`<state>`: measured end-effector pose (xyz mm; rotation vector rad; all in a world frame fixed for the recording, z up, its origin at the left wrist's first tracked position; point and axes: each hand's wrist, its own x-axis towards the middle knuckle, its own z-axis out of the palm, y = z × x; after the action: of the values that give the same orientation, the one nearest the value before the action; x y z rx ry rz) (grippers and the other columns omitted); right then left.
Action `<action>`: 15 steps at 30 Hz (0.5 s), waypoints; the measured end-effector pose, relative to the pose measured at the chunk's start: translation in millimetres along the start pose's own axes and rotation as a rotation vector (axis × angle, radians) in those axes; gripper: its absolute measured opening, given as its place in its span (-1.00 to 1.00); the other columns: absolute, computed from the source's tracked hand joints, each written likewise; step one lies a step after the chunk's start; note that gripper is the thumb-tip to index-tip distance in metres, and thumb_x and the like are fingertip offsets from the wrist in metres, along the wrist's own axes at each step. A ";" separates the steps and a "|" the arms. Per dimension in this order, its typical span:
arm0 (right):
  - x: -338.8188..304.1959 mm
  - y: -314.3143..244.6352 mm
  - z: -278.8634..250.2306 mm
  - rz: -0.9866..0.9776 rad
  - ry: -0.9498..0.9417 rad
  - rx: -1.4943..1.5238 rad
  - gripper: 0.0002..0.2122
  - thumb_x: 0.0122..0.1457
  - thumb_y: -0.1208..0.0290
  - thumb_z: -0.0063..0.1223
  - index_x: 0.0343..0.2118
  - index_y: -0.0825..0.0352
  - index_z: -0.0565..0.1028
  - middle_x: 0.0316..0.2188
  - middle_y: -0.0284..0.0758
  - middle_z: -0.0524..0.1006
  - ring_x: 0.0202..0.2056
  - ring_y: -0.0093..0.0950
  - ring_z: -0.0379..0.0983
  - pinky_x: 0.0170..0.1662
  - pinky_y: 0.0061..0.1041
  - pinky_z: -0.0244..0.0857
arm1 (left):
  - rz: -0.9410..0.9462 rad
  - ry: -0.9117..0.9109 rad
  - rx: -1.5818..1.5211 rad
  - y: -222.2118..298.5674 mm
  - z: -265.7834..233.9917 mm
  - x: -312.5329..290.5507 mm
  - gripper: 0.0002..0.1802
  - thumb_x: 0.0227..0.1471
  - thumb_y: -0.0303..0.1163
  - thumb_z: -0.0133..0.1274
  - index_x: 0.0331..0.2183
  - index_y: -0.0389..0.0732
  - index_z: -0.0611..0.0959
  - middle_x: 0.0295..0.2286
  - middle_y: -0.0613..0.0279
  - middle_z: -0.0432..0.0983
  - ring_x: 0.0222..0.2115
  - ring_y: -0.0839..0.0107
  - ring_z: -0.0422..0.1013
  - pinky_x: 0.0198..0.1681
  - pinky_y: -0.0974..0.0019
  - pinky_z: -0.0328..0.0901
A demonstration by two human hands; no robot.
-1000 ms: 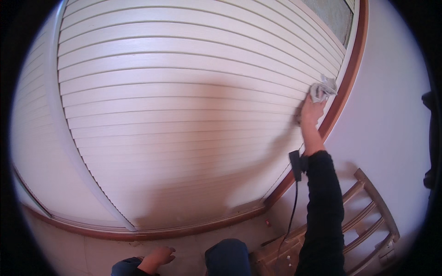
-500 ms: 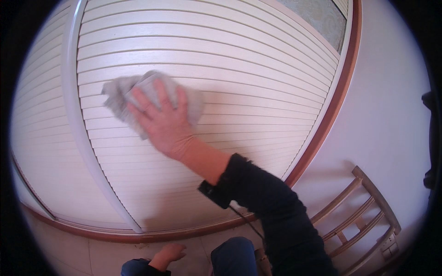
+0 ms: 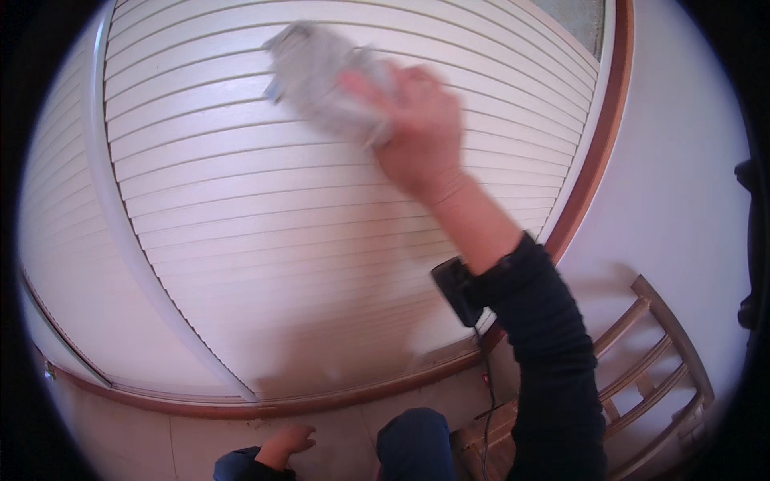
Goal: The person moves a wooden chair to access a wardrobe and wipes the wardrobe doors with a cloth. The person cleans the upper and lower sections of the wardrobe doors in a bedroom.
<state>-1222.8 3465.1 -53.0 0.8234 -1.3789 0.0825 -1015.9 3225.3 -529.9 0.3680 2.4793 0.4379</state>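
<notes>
A crumpled grey cloth [image 3: 317, 76] is bunched in my right hand [image 3: 425, 132], in front of the upper part of a white slatted door panel [image 3: 265, 216]. Both cloth and fingers are smeared by motion, and whether the cloth touches the slats is hard to tell. My right hand's fingers are bent around the cloth's right side. Low in the picture, my left hand [image 3: 289, 445] rests by my left knee with nothing in it, its fingers loosely apart.
A wooden chair [image 3: 682, 345] stands at the lower right against the pale wall [image 3: 674, 176]. Brown trim [image 3: 589, 184] edges the panel. From a black device [image 3: 455, 289] at my right wrist, a cable [image 3: 487, 401] hangs down. Pale floor tiles [image 3: 337, 429] lie below.
My right hand has swept up and to the right with the cloth, which was spread flatter against the slats and is now bunched. My left hand has hardly moved.
</notes>
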 end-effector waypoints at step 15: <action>-60.1 176.8 -67.8 1.066 0.425 0.343 -0.77 0.04 0.40 -0.08 -0.38 0.48 0.50 -0.50 -0.29 0.52 -0.47 -0.50 0.40 -0.36 -0.49 0.27 | 0.140 0.049 0.032 2.5 -3.1 11.9 -0.57 -0.10 -0.16 -0.02 -0.17 -0.17 0.50 -0.24 -0.01 0.44 -0.20 0.04 0.35 -0.12 0.09 0.24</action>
<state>-1270.3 3655.4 -21.4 0.2287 -1.2665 1.2703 -1026.8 3231.1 -532.4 0.5533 2.5198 0.4693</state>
